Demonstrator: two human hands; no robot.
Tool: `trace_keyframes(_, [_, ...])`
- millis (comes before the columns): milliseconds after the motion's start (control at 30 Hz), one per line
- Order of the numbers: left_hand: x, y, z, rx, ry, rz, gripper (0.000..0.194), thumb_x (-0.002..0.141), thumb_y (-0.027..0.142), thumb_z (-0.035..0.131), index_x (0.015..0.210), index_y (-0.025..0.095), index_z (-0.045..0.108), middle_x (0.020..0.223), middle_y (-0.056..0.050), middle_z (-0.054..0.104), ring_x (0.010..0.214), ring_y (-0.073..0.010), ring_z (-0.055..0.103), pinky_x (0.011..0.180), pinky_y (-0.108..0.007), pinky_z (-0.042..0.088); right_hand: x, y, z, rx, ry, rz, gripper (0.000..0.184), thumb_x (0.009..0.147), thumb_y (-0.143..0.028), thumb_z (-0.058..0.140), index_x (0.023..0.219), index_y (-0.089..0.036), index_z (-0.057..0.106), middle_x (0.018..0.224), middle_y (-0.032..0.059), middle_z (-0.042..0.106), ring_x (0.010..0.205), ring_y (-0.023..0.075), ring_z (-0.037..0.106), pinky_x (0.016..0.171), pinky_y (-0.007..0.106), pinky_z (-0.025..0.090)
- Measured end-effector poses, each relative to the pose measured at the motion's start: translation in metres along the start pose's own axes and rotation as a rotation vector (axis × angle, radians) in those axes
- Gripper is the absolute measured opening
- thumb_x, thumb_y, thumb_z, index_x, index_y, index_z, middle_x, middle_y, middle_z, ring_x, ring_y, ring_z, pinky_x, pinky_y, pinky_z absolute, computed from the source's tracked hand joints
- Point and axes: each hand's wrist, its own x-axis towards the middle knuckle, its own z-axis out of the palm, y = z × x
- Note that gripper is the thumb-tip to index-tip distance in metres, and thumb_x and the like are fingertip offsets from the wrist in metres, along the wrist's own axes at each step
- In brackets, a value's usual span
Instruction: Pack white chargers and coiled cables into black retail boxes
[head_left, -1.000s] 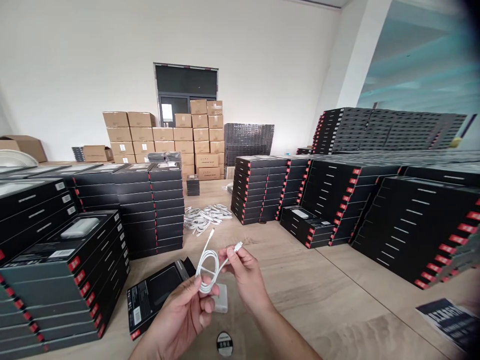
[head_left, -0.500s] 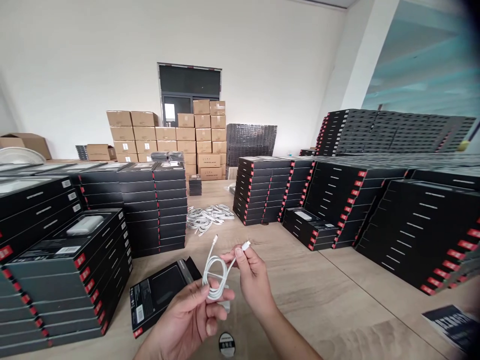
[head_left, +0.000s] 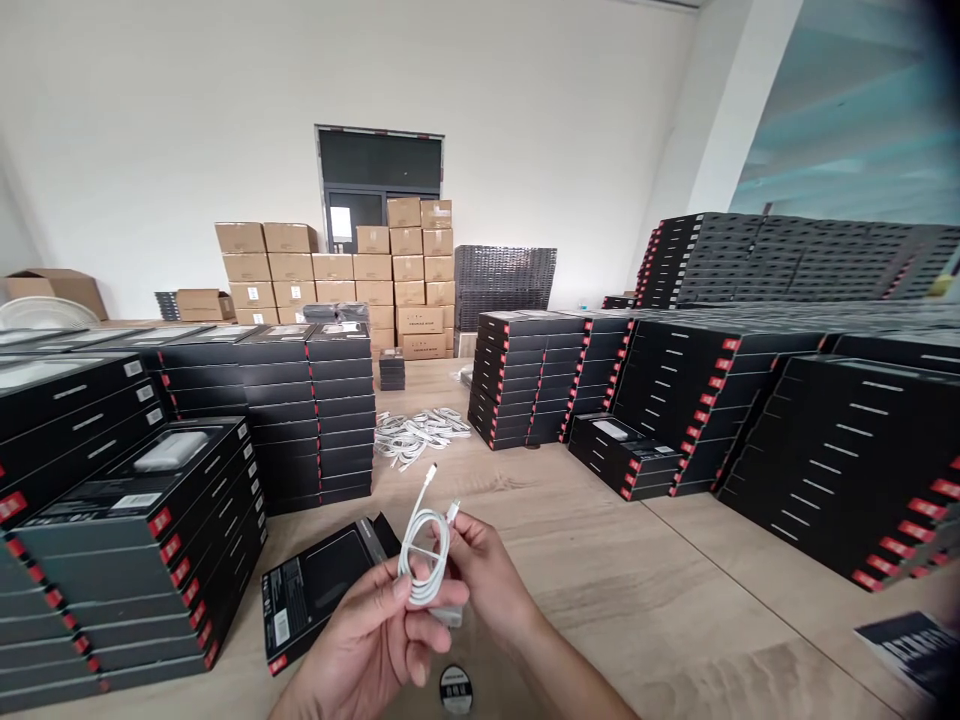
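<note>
My left hand (head_left: 375, 640) pinches a coiled white cable (head_left: 424, 545) at the bottom of its loop. My right hand (head_left: 487, 575) grips the same cable near one connector, close against the coil. One free cable end sticks up above the coil. Below the hands a small white block (head_left: 452, 615) and a round black sticker (head_left: 455, 690) lie on the wooden floor (head_left: 600, 590). An open black box (head_left: 322, 585) lies just left of my hands.
Tall stacks of black boxes with red tabs stand at the left (head_left: 135, 520) and right (head_left: 825, 440). A heap of white cables (head_left: 420, 432) lies farther ahead. Brown cartons (head_left: 337, 275) are piled by the back wall. A dark leaflet (head_left: 907, 645) lies at the lower right.
My right hand has drawn the cable end inward, from up and to the right down to the coil. The left hand kept its hold on the loop.
</note>
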Motion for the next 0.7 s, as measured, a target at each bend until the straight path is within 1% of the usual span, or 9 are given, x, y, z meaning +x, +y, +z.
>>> trace_keyframes(167, [0.0, 0.001, 0.004, 0.08, 0.029, -0.037, 0.012, 0.083, 0.019, 0.063, 0.093, 0.013, 0.062, 0.103, -0.016, 0.073, 0.073, -0.0172, 0.072, 0.051, -0.018, 0.051, 0.002, -0.002, -0.007, 0.008, 0.046, 0.032, 0.041, 0.072, -0.056, 0.069, 0.064, -0.016, 0.061, 0.05, -0.0042, 0.052, 0.042, 0.0077, 0.038, 0.04, 0.019, 0.029])
trace_keyframes(233, [0.0, 0.001, 0.004, 0.103, 0.03, -0.041, 0.011, 0.082, 0.018, 0.063, 0.092, 0.013, 0.062, 0.101, -0.017, 0.073, 0.075, -0.018, 0.072, 0.053, -0.019, 0.05, 0.001, -0.004, -0.009, -0.063, 0.02, 0.042, 0.04, 0.075, -0.054, 0.066, 0.062, -0.016, 0.062, 0.049, -0.0042, 0.051, 0.041, 0.0075, 0.037, 0.039, 0.019, 0.027])
trace_keyframes(300, [0.001, 0.001, 0.003, 0.123, 0.021, -0.045, 0.009, 0.081, 0.017, 0.062, 0.089, 0.013, 0.061, 0.098, -0.017, 0.073, 0.074, -0.0187, 0.072, 0.054, -0.02, 0.05, 0.0, -0.007, -0.011, -0.186, -0.057, 0.041, 0.036, 0.077, -0.048, 0.065, 0.06, -0.016, 0.064, 0.047, -0.0044, 0.053, 0.04, 0.0074, 0.036, 0.039, 0.019, 0.026])
trace_keyframes(367, [0.003, 0.001, 0.002, 0.126, 0.005, -0.062, 0.005, 0.079, 0.017, 0.06, 0.084, 0.013, 0.06, 0.089, -0.016, 0.074, 0.067, -0.0183, 0.07, 0.05, -0.02, 0.048, -0.003, -0.013, -0.014, -0.317, -0.155, 0.016, 0.031, 0.078, -0.042, 0.064, 0.059, -0.017, 0.065, 0.047, -0.0043, 0.055, 0.04, 0.0083, 0.039, 0.041, 0.019, 0.029])
trace_keyframes(433, [0.006, 0.0, 0.001, 0.111, 0.01, -0.066, 0.003, 0.077, 0.017, 0.057, 0.077, 0.015, 0.057, 0.08, -0.013, 0.073, 0.059, -0.0165, 0.067, 0.045, -0.019, 0.043, -0.007, -0.019, -0.016, -0.415, -0.223, -0.033, 0.027, 0.078, -0.036, 0.064, 0.058, -0.018, 0.068, 0.046, -0.0038, 0.059, 0.041, 0.0105, 0.045, 0.044, 0.021, 0.033])
trace_keyframes(500, [0.008, 0.0, 0.003, 0.102, 0.045, -0.039, 0.002, 0.075, 0.018, 0.056, 0.075, 0.016, 0.055, 0.077, -0.011, 0.071, 0.057, -0.0144, 0.064, 0.045, -0.019, 0.04, -0.01, -0.026, -0.018, -0.481, -0.255, -0.094, 0.028, 0.079, -0.033, 0.062, 0.056, -0.019, 0.069, 0.047, -0.0029, 0.062, 0.044, 0.0129, 0.051, 0.047, 0.022, 0.037])
trace_keyframes(567, [0.009, 0.0, 0.005, 0.109, 0.076, -0.009, 0.003, 0.074, 0.017, 0.055, 0.073, 0.016, 0.053, 0.079, -0.011, 0.071, 0.059, -0.0134, 0.062, 0.048, -0.019, 0.038, -0.012, -0.031, -0.018, -0.528, -0.283, -0.149, 0.029, 0.08, -0.031, 0.06, 0.055, -0.019, 0.069, 0.05, -0.0022, 0.065, 0.049, 0.0148, 0.056, 0.05, 0.023, 0.041])
trace_keyframes(633, [0.009, 0.0, 0.006, 0.114, 0.104, -0.011, 0.002, 0.072, 0.016, 0.055, 0.073, 0.016, 0.053, 0.077, -0.01, 0.07, 0.057, -0.0127, 0.06, 0.048, -0.019, 0.036, -0.013, -0.033, -0.017, -0.575, -0.303, -0.2, 0.03, 0.084, -0.028, 0.055, 0.06, -0.019, 0.07, 0.055, -0.0018, 0.067, 0.053, 0.0152, 0.058, 0.054, 0.023, 0.043])
trace_keyframes(700, [0.01, 0.0, 0.004, 0.113, 0.148, -0.037, 0.003, 0.07, 0.015, 0.054, 0.072, 0.017, 0.052, 0.07, -0.008, 0.068, 0.052, -0.0115, 0.056, 0.047, -0.019, 0.032, -0.013, -0.034, -0.015, -0.632, -0.291, -0.243, 0.029, 0.087, -0.024, 0.05, 0.068, -0.018, 0.072, 0.057, -0.002, 0.065, 0.054, 0.0138, 0.057, 0.055, 0.022, 0.043])
